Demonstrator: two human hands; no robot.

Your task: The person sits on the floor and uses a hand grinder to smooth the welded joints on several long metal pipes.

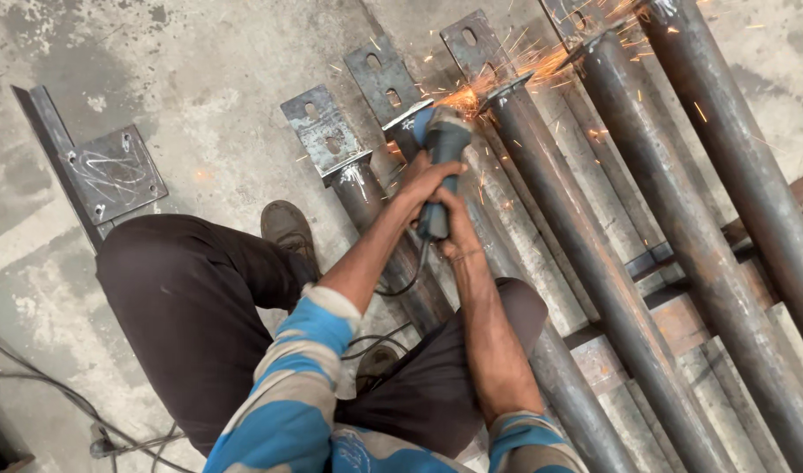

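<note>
Both my hands grip a blue-grey angle grinder (442, 149). My left hand (421, 179) wraps the body near the head, and my right hand (451, 229) holds the rear handle. The grinder's disc touches the welded end of a steel pipe (550, 188) where its base plate (505, 90) joins. Orange sparks (515, 70) fly up and to the right. The disc itself is hidden by the grinder's guard and the sparks.
Several long steel pipes with drilled base plates (324, 131) lie side by side on the concrete floor (200, 70), resting on crossbars (664, 254). A separate post with a plate (112, 173) lies at left. My shoe (287, 229) rests by the pipes. Cables (68, 398) trail bottom left.
</note>
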